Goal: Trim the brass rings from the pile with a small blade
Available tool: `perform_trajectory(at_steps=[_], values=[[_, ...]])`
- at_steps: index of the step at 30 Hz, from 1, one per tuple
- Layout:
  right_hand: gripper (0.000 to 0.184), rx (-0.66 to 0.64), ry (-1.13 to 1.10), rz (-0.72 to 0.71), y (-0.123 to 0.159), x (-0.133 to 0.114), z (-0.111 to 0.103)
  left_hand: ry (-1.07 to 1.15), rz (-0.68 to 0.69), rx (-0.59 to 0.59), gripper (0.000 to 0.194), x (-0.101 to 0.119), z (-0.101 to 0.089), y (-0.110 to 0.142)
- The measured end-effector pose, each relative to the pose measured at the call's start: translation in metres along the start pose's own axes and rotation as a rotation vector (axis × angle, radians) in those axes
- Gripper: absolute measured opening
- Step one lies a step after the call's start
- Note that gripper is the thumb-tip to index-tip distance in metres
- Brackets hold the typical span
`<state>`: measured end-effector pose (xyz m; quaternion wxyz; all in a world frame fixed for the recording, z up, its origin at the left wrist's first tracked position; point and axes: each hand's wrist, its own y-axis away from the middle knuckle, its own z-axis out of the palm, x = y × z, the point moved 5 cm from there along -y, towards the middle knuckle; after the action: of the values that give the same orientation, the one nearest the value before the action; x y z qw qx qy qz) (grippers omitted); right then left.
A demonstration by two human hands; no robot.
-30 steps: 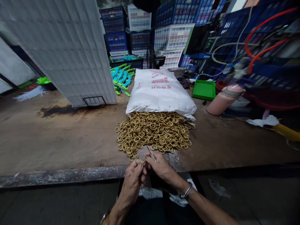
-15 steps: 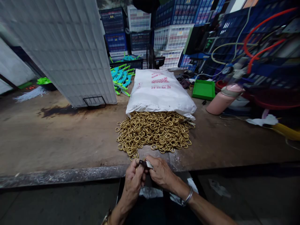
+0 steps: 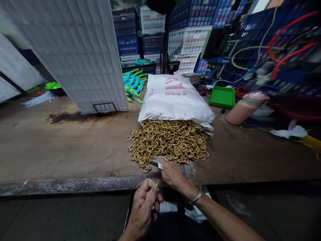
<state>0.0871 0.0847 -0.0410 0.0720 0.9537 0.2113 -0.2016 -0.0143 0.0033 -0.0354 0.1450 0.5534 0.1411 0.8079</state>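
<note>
In my left hand [image 3: 143, 206], just off the table's front edge, a gold-coloured ring [image 3: 157, 183] is pinched between thumb and fingers, seen nearly edge-on. My right hand [image 3: 174, 174] grips a small knife [image 3: 155, 164] with a dark blade and a whitish handle. Its blade points left, close to the front of a heap of gold rings [image 3: 173, 142]. The rings spill across the wooden table from beneath a white sack [image 3: 173, 100] printed in red. Whether the blade touches any ring I cannot tell.
A tall pale ribbed panel [image 3: 100, 60] stands on the table at left, with a dark stain by its foot. On the right are a green tray [image 3: 222, 96], a pink bottle [image 3: 244, 108] and red hoses [image 3: 273, 50]. Stacked plastic crates [image 3: 188, 38] fill the back.
My hands have come apart. The right has moved forward with the knife to the heap's front edge, while the left has dropped slightly toward me with the ring. The view has shifted a little.
</note>
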Motion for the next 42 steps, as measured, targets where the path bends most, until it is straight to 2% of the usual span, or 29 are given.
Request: perform_trajectory(at_steps=[6, 12, 15, 18, 22, 25, 27, 29, 32, 37, 42], values=[[0.012, 0.094, -0.044, -0.001, -0.025, -0.017, 0.003, 0.225, -0.010, -0.072, 0.028, -0.004, -0.009, -0.009], [0.013, 0.111, 0.022, 0.048, -0.041, -0.029, 0.009, 0.322, -0.008, -0.023, 0.016, -0.001, -0.020, -0.009], [0.013, 0.119, 0.004, 0.044, -0.043, -0.027, 0.007, 0.382, -0.056, -0.015, 0.016, 0.000, -0.021, -0.008], [0.011, 0.143, -0.126, 0.070, -0.044, -0.016, 0.003, 0.449, -0.125, -0.029, 0.023, -0.001, -0.021, -0.009], [0.022, 0.192, -0.424, 0.162, -0.042, 0.006, -0.003, 0.505, -0.160, -0.010, 0.021, -0.004, -0.021, -0.015], [0.020, 0.227, -0.643, 0.196, -0.034, 0.018, -0.011, 0.445, -0.132, 0.004, 0.022, -0.003, -0.016, -0.023], [0.018, 0.218, -0.780, 0.244, -0.025, 0.023, -0.015, 0.345, -0.063, -0.003, 0.023, 0.000, -0.011, -0.030], [0.018, 0.137, -0.958, 0.320, -0.014, 0.023, -0.015, 0.218, 0.037, 0.021, 0.026, 0.005, -0.008, -0.036], [0.017, -0.083, -1.258, 0.410, 0.003, 0.015, -0.012, 0.047, 0.133, 0.071, 0.027, 0.009, -0.005, -0.045], [0.022, -0.296, -1.488, 0.426, 0.021, 0.000, -0.014, -0.086, 0.225, 0.014, 0.018, 0.012, 0.004, -0.047], [0.019, -0.470, -1.683, 0.423, 0.026, -0.007, -0.009, -0.369, 0.547, -0.074, 0.019, 0.026, 0.010, -0.034]])
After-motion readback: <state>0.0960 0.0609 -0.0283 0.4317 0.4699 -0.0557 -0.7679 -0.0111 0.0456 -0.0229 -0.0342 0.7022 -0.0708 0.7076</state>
